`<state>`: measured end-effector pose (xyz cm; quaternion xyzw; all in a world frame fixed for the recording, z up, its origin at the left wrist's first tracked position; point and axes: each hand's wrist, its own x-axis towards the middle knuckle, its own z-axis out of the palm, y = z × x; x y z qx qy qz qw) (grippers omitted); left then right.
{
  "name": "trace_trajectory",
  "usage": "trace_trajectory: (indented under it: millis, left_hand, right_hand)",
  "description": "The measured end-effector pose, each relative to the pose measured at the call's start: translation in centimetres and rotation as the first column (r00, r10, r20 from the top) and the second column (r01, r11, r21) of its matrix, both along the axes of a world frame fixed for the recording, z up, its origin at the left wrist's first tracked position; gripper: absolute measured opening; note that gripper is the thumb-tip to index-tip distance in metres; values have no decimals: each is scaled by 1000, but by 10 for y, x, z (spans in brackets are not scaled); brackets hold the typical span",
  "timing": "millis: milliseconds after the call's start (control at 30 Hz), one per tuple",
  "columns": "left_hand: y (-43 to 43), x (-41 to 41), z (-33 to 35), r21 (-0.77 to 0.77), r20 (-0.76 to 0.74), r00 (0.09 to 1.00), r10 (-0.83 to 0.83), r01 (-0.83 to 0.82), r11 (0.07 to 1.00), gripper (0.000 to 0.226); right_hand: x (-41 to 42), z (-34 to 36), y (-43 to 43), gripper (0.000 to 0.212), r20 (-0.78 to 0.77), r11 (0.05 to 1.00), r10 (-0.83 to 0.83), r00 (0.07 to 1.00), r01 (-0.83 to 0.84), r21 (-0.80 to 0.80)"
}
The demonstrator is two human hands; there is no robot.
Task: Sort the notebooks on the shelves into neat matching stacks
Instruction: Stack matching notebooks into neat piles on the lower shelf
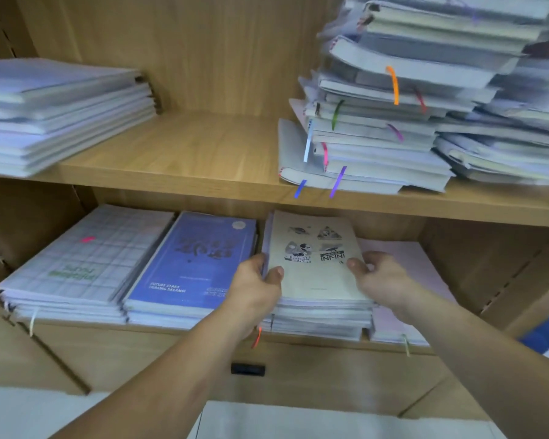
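The cream notebook (pixel 314 280) with black emblems tops a stack on the lower shelf (pixel 159 331), at about 5 o'clock from the middle of the view. The left hand (pixel 254 288) grips this stack's left edge, thumb on the cover and fingers curled round the side. The right hand (pixel 379 280) holds the right edge, thumb on top, so the hands stand apart with the stack clamped between them. At 9 o'clock of it, just beside it, lies a blue stack (pixel 191 264), and farther that way a grid-patterned stack (pixel 86 261). At 3 o'clock sits a lower pink stack (pixel 403 258). On the upper shelf (pixel 187 153), a tidy white stack (pixel 54 112) lies at 10 o'clock and a ragged pile (pixel 393 106) with coloured ribbon markers at 1 o'clock.
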<state>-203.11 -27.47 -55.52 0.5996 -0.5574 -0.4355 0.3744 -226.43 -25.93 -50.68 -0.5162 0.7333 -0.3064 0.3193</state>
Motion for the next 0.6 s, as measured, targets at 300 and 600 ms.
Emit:
trace_trajectory:
  millis: [300, 600]
  left_hand:
    - [12, -6, 7, -70, 234, 970, -65, 83, 994, 31]
    - [40, 32, 43, -11, 485, 874, -43, 55, 998, 18]
  right_hand:
    - [0, -15, 6, 24, -35, 998, 50, 998, -49, 35]
    - [-19, 6, 60, 60, 8, 924, 130, 991, -124, 363]
